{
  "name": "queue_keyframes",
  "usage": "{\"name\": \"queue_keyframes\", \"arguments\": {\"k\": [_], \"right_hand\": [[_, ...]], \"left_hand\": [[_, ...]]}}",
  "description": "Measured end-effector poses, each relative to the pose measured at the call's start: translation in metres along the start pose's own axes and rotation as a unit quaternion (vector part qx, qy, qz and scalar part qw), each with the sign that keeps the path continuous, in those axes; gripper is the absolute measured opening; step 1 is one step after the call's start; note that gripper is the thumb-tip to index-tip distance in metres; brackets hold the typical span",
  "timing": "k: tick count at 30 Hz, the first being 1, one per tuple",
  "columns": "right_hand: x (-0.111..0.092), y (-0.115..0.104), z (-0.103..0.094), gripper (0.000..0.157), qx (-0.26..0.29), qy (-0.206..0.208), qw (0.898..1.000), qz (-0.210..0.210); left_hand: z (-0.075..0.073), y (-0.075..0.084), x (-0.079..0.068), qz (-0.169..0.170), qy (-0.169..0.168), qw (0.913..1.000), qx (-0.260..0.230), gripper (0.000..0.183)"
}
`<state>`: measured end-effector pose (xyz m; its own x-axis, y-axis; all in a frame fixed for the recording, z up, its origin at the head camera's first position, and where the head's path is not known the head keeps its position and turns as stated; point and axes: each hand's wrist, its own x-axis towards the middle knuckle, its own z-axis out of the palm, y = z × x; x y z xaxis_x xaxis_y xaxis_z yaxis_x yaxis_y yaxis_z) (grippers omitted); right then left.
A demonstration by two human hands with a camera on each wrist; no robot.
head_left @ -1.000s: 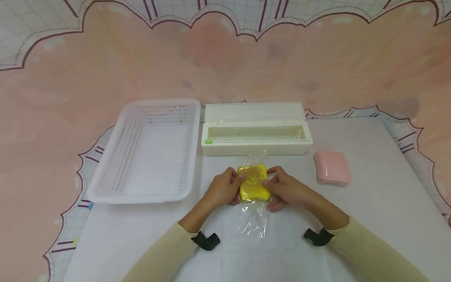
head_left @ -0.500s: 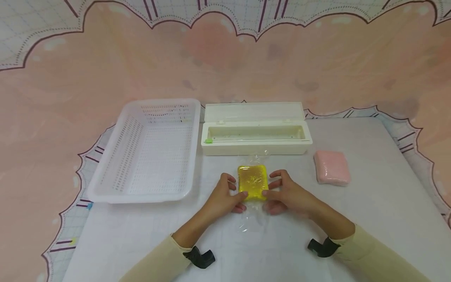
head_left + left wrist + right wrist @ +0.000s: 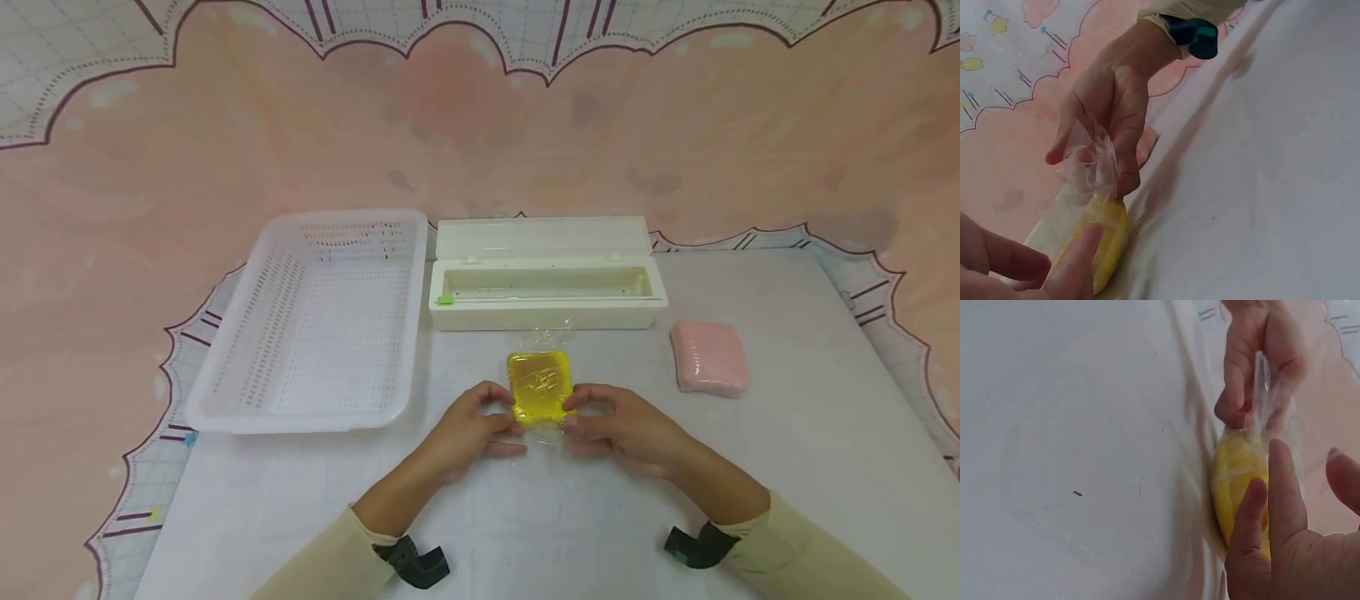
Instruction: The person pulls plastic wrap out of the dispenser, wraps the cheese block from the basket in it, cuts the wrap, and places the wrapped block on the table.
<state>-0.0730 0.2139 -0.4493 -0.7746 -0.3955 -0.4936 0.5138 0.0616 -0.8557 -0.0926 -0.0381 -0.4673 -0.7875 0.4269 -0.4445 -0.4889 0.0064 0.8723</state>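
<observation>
A yellow rectangular block (image 3: pixel 540 387) in clear plastic film lies on the white tabletop. In the head view, my left hand (image 3: pixel 468 429) is at its near left corner and my right hand (image 3: pixel 630 429) at its near right corner. Fingertips of both touch the sides or the film there. In the left wrist view, the loose near end of the film (image 3: pixel 1088 162) stands up in front of the right palm. Right fingers (image 3: pixel 1285 500) lie straight along the block in the right wrist view. The block's underside is hidden.
Behind the block stands a long white box (image 3: pixel 547 317) with its lid up and a small green tab (image 3: pixel 446 299). To the left is a white perforated basket (image 3: pixel 300 421). A wrapped pink block (image 3: pixel 708 358) lies at the right.
Both hands have slid from the block's sides toward its near end. The near film end, earlier flat on the table, is now drawn up and looks shorter. The block has hardly moved.
</observation>
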Motion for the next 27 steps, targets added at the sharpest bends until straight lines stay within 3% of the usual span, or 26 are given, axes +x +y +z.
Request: {"name": "queue_keyframes", "arguments": {"k": [5,9,17,19,22,24,27], "right_hand": [[-0.003,-0.001,-0.006,0.052,0.022,-0.028,0.999,-0.005],[-0.003,-0.001,-0.008,0.053,0.042,-0.040,0.998,0.000],[-0.007,-0.003,-0.013,0.043,0.094,-0.027,0.995,0.023],[-0.008,-0.003,-0.015,0.042,0.056,-0.032,0.998,0.022],[-0.010,-0.001,-0.015,0.044,-0.085,-0.026,0.996,0.007],[-0.011,0.001,-0.014,0.047,-0.211,-0.010,0.977,-0.033],[-0.011,0.004,-0.011,0.052,-0.357,0.033,0.928,-0.103]], "left_hand": [[-0.005,0.001,-0.006,0.032,-0.011,0.9965,0.077,0.038],[-0.005,0.000,-0.006,0.075,-0.002,0.9834,0.165,0.036],[-0.001,-0.004,0.000,0.107,0.035,0.9662,0.232,0.015],[0.000,-0.004,0.001,0.106,0.041,0.9644,0.239,0.013],[0.001,-0.005,0.002,0.096,0.046,0.9654,0.238,0.012],[0.001,-0.005,0.002,0.089,0.047,0.9668,0.235,0.013],[0.002,-0.006,0.002,0.079,0.048,0.9685,0.231,0.011]]}}
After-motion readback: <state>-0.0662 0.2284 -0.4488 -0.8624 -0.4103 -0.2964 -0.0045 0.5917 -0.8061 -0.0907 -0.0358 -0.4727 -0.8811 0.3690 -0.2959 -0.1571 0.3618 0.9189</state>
